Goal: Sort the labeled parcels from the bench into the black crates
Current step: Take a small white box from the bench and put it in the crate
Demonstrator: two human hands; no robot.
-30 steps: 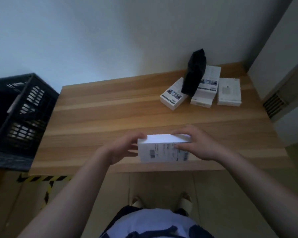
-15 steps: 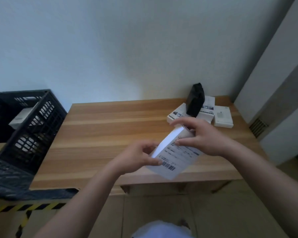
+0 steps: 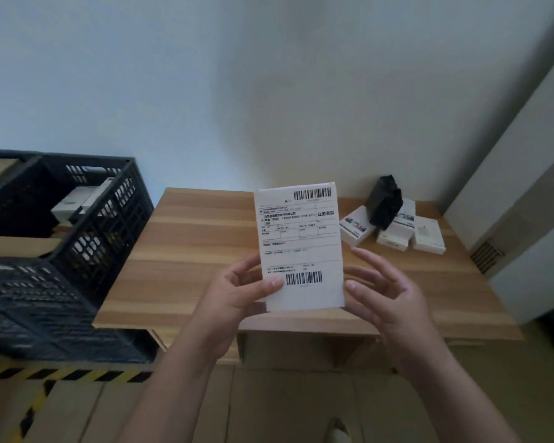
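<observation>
I hold a white labeled parcel [image 3: 299, 247] upright above the wooden bench [image 3: 186, 251], its shipping label with two barcodes facing me. My left hand [image 3: 240, 289] grips its lower left edge, thumb on the label. My right hand [image 3: 384, 289] supports its lower right edge with fingers spread behind it. Three white boxes [image 3: 394, 233] and a black parcel [image 3: 383, 203] lie at the bench's far right corner. A black crate [image 3: 109, 219] stands left of the bench, with a white parcel [image 3: 80, 199] inside.
A second black crate [image 3: 29, 302] sits nearer me at the left, above yellow-black floor tape [image 3: 64, 374]. A wall runs behind the bench, and a white cabinet with a vent [image 3: 486, 255] stands at the right.
The parcel has been lifted off the bench and turned upright, so its label now faces me. My view has tilted up, showing more wall and crates.
</observation>
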